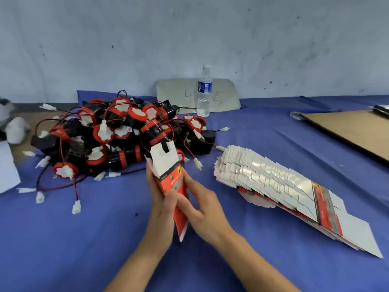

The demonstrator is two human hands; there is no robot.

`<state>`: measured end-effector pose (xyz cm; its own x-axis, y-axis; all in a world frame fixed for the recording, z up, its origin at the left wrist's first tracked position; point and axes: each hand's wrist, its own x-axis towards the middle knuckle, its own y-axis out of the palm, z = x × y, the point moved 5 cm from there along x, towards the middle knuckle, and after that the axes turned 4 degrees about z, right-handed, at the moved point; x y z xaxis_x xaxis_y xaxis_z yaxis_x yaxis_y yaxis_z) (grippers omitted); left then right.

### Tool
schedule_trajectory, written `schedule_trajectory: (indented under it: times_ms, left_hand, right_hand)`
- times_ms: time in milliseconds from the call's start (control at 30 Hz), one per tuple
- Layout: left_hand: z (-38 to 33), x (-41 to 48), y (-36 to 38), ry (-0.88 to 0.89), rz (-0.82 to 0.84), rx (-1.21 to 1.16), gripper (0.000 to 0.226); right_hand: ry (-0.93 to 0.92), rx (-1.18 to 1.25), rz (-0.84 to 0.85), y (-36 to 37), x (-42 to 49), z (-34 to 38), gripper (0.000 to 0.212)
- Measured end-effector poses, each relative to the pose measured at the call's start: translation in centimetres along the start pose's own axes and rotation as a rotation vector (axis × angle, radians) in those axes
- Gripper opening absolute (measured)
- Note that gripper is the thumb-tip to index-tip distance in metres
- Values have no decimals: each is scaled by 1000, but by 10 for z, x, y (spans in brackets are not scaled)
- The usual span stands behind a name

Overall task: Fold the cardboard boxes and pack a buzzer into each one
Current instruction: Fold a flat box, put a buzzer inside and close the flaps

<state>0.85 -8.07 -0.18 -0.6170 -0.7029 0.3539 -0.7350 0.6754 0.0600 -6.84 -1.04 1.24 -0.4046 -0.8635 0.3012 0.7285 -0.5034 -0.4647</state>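
Note:
A red and white cardboard box [168,165], partly opened with its white flaps pointing up, stands between both hands over the blue cloth. My left hand [156,207] grips its left side, thumb across the red face. My right hand [200,205] holds the right side with curled fingers. Behind the box lies a heap of black and red buzzers [117,131] with red and black wires and white plugs. A fanned stack of flat box blanks [273,184] lies to the right.
A water bottle [204,91] stands at the back against a pale board [176,91] leaning on the wall. A brown cardboard sheet [353,129] lies far right. White paper [6,169] and a grey-white soft object [12,125] sit at the left edge.

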Motion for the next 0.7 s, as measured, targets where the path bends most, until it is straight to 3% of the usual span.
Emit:
schedule_trajectory:
  times_ms: [67,133,300,400,567,700]
  left_hand:
    - [5,-6,8,-7,38,80,86]
    - [4,-6,8,-2,56,160,85]
    - [-32,0,7,218,57,-1,99]
    - [-29,-1,2,215,71,-1,114]
    - [-19,-3,0,164,87,76,115]
    - [-17,-4,4,145,130,100,112]
  right_hand:
    - [-2,147,145,16,-3,2,54]
    - [-2,253,187,15,-2,4,50]
    - [-65,469,52,1,0,13,65]
    - [-65,584,-56,-11,1,15,81]
    - [-122,540,-197,-29,0,14,72]
    - [-133,558,-199,-32,0,15,63]
